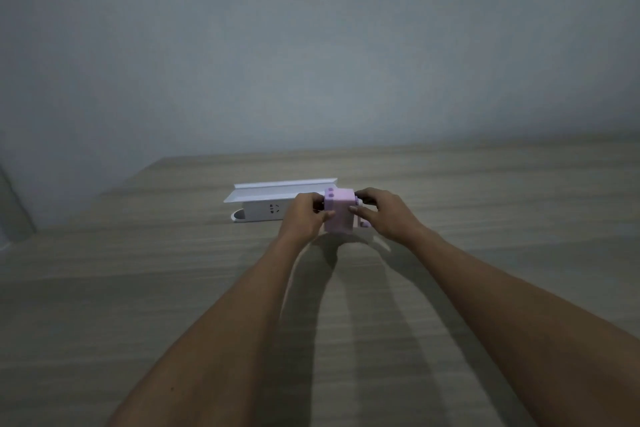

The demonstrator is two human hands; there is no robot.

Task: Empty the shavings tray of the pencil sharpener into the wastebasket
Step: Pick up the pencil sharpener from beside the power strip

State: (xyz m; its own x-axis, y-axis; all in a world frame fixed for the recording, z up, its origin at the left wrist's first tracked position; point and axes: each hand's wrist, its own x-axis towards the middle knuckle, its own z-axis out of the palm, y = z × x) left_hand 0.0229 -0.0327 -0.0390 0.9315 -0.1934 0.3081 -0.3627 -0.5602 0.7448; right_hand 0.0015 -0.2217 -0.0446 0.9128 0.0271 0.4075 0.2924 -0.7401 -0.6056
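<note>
A pink pencil sharpener (pixel 340 211) stands upright on the wooden table (pixel 173 288), a little beyond its middle. My left hand (pixel 304 217) grips the sharpener's left side, thumb on the front. My right hand (pixel 384 213) holds its right side, with fingers over the top edge and by the crank handle (pixel 365 225). The shavings tray cannot be made out apart from the body. No wastebasket is in view.
A white power strip (pixel 265 211) lies under a white angled holder (pixel 280 189), just left of and behind the sharpener. A grey wall rises behind the table's far edge. The table's left edge runs diagonally at the left.
</note>
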